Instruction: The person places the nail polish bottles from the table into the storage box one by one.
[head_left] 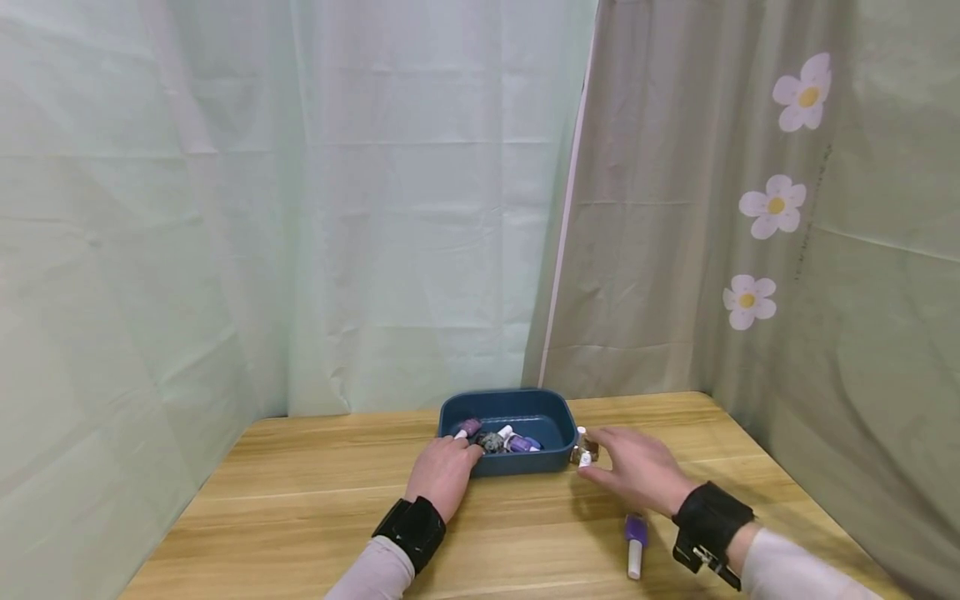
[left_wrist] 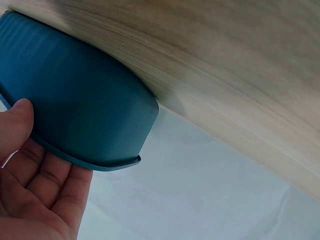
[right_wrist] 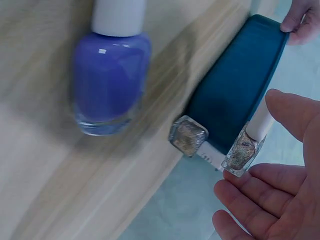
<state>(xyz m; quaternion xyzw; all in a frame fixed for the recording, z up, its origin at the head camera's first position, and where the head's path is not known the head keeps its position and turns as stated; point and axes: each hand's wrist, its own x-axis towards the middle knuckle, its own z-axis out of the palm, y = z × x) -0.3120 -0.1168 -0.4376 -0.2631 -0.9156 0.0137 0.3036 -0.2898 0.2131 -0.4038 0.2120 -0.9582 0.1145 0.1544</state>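
A dark blue plastic bin (head_left: 525, 465) stands on the table, with several nail polish bottles inside: purple (head_left: 519, 443), mauve (head_left: 470, 427) and dark speckled (head_left: 491, 442). My left hand (head_left: 441, 473) grips the bin's near-left rim, its thumb (left_wrist: 20, 122) on the outer wall and fingers over the edge. Just off the bin's right end, my right hand (head_left: 637, 467) pinches a gold-glitter nail polish bottle (right_wrist: 242, 151) between thumb, at the white cap, and fingers, at the base. A second glitter bottle (right_wrist: 188, 135) is close beside it, near the bin's wall.
A purple nail polish bottle (head_left: 636, 542) with a white cap lies on the wooden table (head_left: 315, 517), nearer me than the right hand. Pale curtains (head_left: 420, 208) hang behind the table and along both sides.
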